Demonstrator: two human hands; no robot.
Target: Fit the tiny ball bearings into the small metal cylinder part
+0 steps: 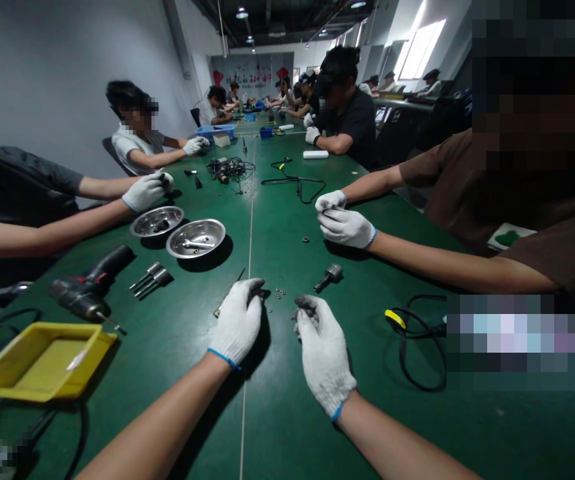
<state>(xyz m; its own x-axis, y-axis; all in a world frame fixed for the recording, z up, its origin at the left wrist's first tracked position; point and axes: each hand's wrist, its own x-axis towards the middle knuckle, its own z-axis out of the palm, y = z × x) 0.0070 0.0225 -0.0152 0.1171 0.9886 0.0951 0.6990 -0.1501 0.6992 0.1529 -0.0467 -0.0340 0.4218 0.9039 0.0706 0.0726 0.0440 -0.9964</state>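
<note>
Head view: a green worktop (287,413) carries a yellow tray (47,367) and a drill (87,285) at the left. The gloved right hand (325,350), fingers curled toward the thumb, and gloved left hand (240,310), fingers bent down, are apart from each other; I cannot tell whether either grips anything. A pronged metal cylinder (330,275) lies just beyond the right hand, a thin tool (223,301) shows beside the left, partly hidden, and several tiny metal rings (278,295) lie between the hands.
</note>
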